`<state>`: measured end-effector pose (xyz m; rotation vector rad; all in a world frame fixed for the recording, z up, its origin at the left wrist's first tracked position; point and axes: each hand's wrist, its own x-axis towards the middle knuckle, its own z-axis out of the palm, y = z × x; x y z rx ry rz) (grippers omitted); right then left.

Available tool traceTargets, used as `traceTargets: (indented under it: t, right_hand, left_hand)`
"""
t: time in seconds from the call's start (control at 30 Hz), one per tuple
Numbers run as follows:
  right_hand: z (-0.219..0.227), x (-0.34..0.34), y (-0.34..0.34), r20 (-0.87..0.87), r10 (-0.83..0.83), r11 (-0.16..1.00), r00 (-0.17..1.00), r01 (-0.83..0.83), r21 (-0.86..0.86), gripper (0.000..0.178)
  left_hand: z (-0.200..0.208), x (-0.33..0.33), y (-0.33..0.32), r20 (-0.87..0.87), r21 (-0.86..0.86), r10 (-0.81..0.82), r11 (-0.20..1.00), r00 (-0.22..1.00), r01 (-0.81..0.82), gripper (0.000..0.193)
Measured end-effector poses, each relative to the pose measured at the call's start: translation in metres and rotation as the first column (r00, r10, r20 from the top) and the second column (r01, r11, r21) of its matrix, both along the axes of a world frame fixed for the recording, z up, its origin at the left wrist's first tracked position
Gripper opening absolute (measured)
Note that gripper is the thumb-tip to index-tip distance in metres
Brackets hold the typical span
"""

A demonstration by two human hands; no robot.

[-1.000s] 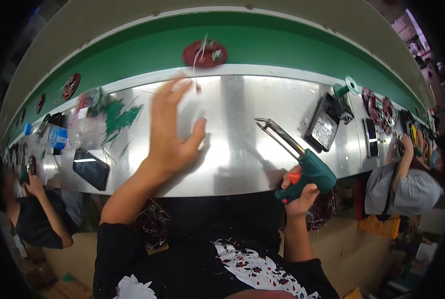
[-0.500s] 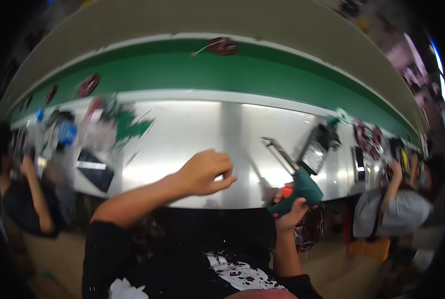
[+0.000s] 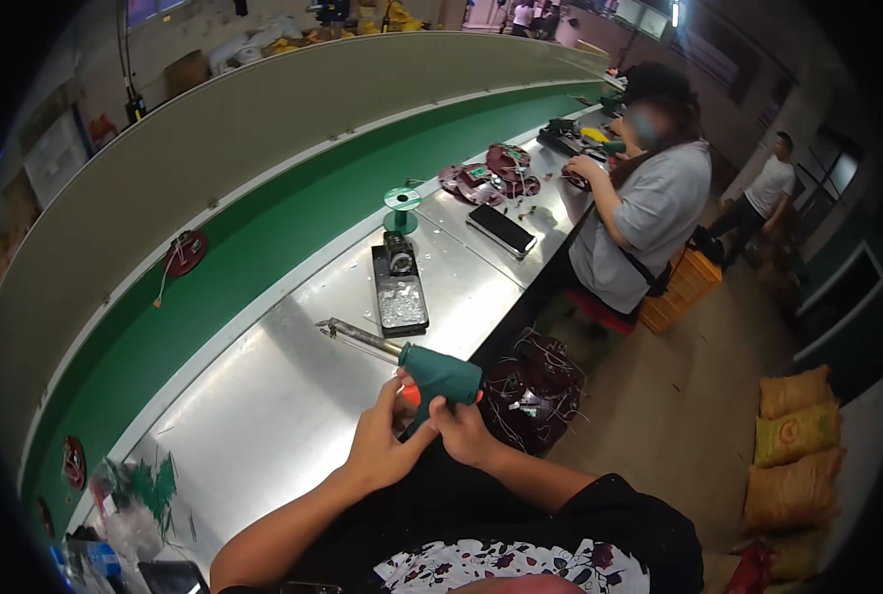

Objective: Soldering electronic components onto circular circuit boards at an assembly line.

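Note:
A dark green soldering gun [image 3: 443, 372] with a red trigger and a long metal tip is held over the near edge of the metal bench, its tip pointing to the far left. My right hand [image 3: 464, 436] is closed on the handle from the right. My left hand [image 3: 382, 441] wraps the front of the same handle beside the trigger, its thumb near the right hand; some of its fingers are hidden. Beyond the tip lies a black soldering stand [image 3: 400, 297] with a metal-looking tray. A green spool of solder wire [image 3: 402, 210] stands just behind it.
Dark red round parts with wires [image 3: 491, 176] and a black flat box [image 3: 501, 231] lie farther along the bench [image 3: 263, 396]. More wired parts [image 3: 536, 396] sit below its edge. A co-worker in a grey shirt [image 3: 649, 198] works at right. Green strips [image 3: 154, 490] lie at lower left.
My left hand has come from the bench's middle to the soldering gun and closed on its handle. The view has swung right; the right hand still holds the gun.

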<state>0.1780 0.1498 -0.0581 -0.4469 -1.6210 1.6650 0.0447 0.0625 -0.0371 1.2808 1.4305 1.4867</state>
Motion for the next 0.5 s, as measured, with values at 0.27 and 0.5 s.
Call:
traceTargets:
  t: [0.27,0.5]
  right_hand:
    - [-0.009,0.048,-0.018,0.337,0.182,0.983,0.924,-0.166,-0.076,0.044]
    - [0.028,0.096,-0.052,0.323,0.327,0.927,0.888,-0.369,0.074,0.065]
  left_hand:
    - [-0.009,-0.002,-0.015,-0.18,-0.015,-0.183,0.983,0.967,0.183,0.059]
    - [-0.02,0.004,-0.022,-0.029,0.147,-0.099,0.984,0.995,0.102,0.043]
